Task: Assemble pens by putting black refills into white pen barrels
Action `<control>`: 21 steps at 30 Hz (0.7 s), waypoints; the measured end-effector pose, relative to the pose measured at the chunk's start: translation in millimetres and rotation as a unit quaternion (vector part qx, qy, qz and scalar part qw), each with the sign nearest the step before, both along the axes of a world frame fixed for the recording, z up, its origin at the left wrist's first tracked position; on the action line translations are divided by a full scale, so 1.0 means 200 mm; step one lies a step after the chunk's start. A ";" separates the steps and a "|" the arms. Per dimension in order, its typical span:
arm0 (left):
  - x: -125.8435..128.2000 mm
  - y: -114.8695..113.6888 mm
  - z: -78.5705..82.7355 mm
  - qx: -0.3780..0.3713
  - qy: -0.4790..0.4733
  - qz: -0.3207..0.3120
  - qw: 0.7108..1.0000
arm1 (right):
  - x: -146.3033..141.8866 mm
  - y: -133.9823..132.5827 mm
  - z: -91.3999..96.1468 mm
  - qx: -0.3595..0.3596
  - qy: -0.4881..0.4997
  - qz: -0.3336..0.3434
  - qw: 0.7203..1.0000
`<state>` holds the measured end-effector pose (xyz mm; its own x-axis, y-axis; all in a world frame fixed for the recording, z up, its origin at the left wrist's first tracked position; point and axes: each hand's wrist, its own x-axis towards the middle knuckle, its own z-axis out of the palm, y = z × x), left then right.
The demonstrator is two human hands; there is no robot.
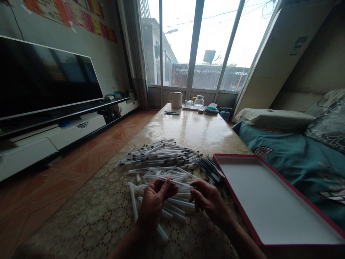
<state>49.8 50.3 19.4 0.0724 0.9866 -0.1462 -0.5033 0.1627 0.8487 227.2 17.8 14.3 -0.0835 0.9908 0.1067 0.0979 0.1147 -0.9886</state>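
A heap of white pen barrels (161,156) lies on the lace-covered table (94,219), with a bundle of thin dark refills (208,167) at its right side. My left hand (153,203) and my right hand (208,201) meet just in front of the heap. Both pinch one white pen barrel (178,183) held across between them, left fingers at its left end, right fingers at its right end. More loose barrels lie under and around my hands.
A shallow red-rimmed box lid (242,212) with a white inside lies at the right, partly over the table edge. A kettle (176,99), glass jug (198,102) and small items stand at the far end. A sofa (296,158) is right, a television (45,79) left.
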 end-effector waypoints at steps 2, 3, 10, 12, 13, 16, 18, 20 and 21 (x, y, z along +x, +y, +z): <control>0.00 0.00 0.00 0.003 0.002 -0.004 1.000 | -0.01 0.00 -0.01 -0.008 0.023 0.013 1.000; 0.00 0.00 0.00 0.004 0.003 -0.008 1.000 | -0.01 0.01 -0.02 -0.010 0.032 0.017 0.999; -0.01 0.00 0.02 -0.009 0.002 0.004 1.000 | 0.02 0.00 0.00 0.011 0.046 -0.014 0.999; -0.02 0.01 0.03 -0.022 -0.013 0.026 0.999 | 0.03 0.00 0.02 0.024 0.046 -0.042 0.998; -0.02 0.01 0.03 -0.026 -0.019 0.034 0.999 | 0.03 0.00 0.02 0.029 0.046 -0.050 0.997; -0.03 0.02 0.03 -0.027 -0.024 0.035 0.999 | 0.03 0.00 0.02 0.039 0.027 -0.051 0.998; -0.02 0.01 0.03 -0.026 -0.017 0.023 0.999 | 0.02 -0.01 0.01 0.054 -0.010 -0.049 0.997; -0.02 0.01 0.03 -0.023 -0.013 0.017 1.000 | 0.02 -0.01 0.01 0.081 -0.068 -0.059 0.993; -0.02 0.01 0.03 -0.020 -0.014 0.023 0.999 | 0.03 -0.01 0.01 0.098 -0.108 -0.067 0.987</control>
<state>45.3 53.2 25.9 0.0315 0.9822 -0.1851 -0.5345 0.1730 0.8273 233.8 14.9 16.4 0.0059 0.9565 0.2915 0.3307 0.2733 -0.9033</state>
